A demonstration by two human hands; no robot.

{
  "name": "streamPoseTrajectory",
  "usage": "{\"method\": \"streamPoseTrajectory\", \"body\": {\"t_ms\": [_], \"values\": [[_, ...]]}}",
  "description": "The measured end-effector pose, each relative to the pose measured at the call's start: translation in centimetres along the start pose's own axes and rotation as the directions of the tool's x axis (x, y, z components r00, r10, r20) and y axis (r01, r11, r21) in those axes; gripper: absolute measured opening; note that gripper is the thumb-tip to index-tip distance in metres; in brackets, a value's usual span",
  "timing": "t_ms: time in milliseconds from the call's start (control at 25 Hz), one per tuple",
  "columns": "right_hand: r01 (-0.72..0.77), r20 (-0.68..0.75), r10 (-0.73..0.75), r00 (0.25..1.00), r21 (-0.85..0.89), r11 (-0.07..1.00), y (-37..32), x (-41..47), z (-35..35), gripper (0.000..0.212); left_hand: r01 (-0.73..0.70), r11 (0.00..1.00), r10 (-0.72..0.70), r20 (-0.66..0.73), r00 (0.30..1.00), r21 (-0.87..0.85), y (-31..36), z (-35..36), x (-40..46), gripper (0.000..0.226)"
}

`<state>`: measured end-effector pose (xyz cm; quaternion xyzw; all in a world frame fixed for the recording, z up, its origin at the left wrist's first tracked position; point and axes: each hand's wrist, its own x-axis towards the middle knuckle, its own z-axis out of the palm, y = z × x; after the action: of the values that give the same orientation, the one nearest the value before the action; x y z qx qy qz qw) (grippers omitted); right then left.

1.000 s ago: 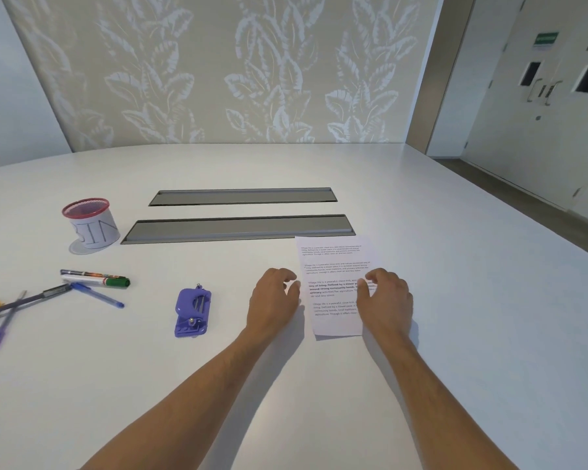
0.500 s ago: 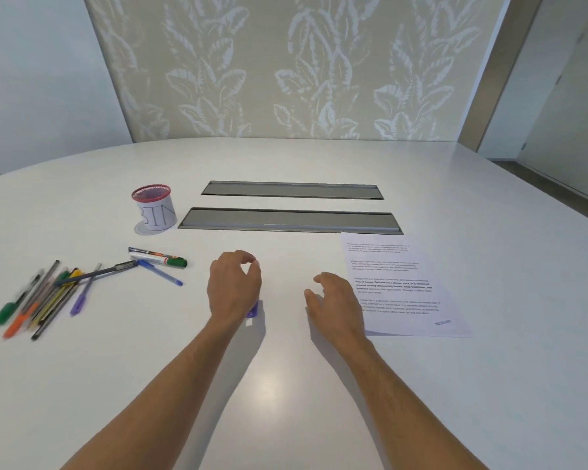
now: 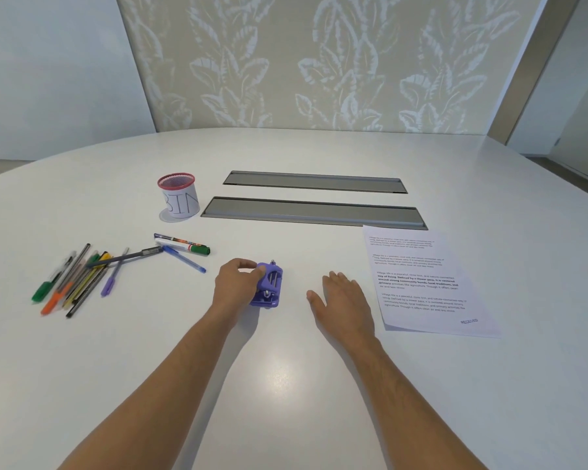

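A small purple stamp-like device [image 3: 269,286] with metal pins sits on the white table [image 3: 286,385] near the middle. My left hand [image 3: 236,288] grips its left side, with thumb and fingers curled round it. My right hand [image 3: 345,303] lies flat on the table to the right of the device, fingers straight, holding nothing. A printed sheet of paper [image 3: 421,283] lies just right of my right hand, apart from it, with a "RECEIVED" mark in its lower right corner.
A red mesh cup [image 3: 178,195] labelled "BIN" stands at the back left. Several pens and markers [image 3: 82,276] lie scattered at the left. Two grey cable hatches [image 3: 314,212] are set into the table behind the hands.
Both hands left the paper and moved left. My left hand has taken hold of the purple device; my right hand has flattened on the table. The view has turned left.
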<state>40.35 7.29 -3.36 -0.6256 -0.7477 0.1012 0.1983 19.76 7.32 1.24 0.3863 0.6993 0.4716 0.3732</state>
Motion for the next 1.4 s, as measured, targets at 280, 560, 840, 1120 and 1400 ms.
{"method": "streamPoseTrajectory", "body": {"t_ms": [280, 560, 840, 1120, 1400], "values": [[0.007, -0.004, -0.007, 1.000, -0.015, 1.000, 0.2, 0.1, 0.0, 0.058, 0.030, 0.981, -0.037, -0.034, 0.999, -0.192, 0.0, -1.0, 0.6, 0.016], [0.012, -0.008, -0.012, 1.000, -0.004, 1.000, 0.1, 0.0, -0.1, 0.059, 0.010, 0.971, -0.040, -0.121, 0.992, -0.241, -0.1, -3.3, 1.4, 0.014], [0.006, -0.015, -0.006, 1.000, -0.013, 1.000, 0.1, 0.0, -0.1, 0.058, 0.015, 0.988, -0.038, -0.148, 0.988, -0.151, -0.9, -4.4, 1.6, 0.015], [0.002, -0.015, -0.002, 1.000, 0.004, 1.000, 0.1, 0.0, 0.0, 0.059, -0.038, 0.996, 0.051, -0.168, 0.984, 0.083, -0.7, -4.3, 1.3, 0.020], [0.002, -0.028, -0.001, 1.000, 0.022, 1.000, 0.2, 0.0, 0.1, 0.058, -0.383, 0.537, 0.597, -0.019, 0.802, 0.752, 0.8, -1.9, 1.2, 0.023]]}}
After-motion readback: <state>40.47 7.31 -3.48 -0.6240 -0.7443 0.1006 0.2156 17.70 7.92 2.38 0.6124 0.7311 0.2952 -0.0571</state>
